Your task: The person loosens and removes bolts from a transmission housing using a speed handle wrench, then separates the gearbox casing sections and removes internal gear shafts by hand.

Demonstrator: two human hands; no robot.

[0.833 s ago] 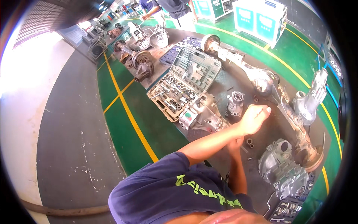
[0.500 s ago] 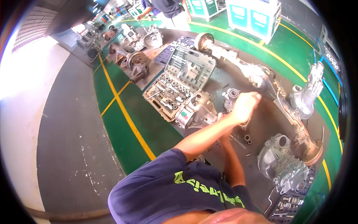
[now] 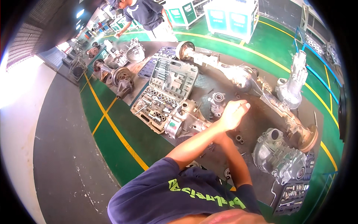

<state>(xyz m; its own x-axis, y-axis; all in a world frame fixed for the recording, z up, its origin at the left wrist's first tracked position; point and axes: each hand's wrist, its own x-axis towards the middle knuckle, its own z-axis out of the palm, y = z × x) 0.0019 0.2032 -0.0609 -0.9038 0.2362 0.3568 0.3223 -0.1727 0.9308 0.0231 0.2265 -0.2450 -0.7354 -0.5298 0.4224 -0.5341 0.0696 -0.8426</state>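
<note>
My left hand (image 3: pixel 234 115) reaches across the bench, its fingers curled closed with the thumb along the top. What it grips, if anything, is hidden. My right forearm (image 3: pixel 235 160) rises from the lower edge and passes under my left wrist. There my right hand is covered, so its fingers do not show. Just beyond and left of my left hand stands a small metal housing with a round bearing (image 3: pixel 218 98). A larger cast gearbox housing (image 3: pixel 186 121) lies left of my forearms. Two small metal rings (image 3: pixel 239 139) rest to the right of my right forearm.
An open socket set case (image 3: pixel 149 112) lies at left. A long rusty axle (image 3: pixel 238 76) runs along the far side. Gearbox casings stand at right (image 3: pixel 279 155) and far right (image 3: pixel 292 87). Another tool tray (image 3: pixel 292 196) is near right. A person (image 3: pixel 147 16) stands beyond the bench.
The whole view has shifted, so the bench things sit further left. My left hand is still closed over the bench; the right hand's fingers, partly seen before, are now covered. The other person shows more fully.
</note>
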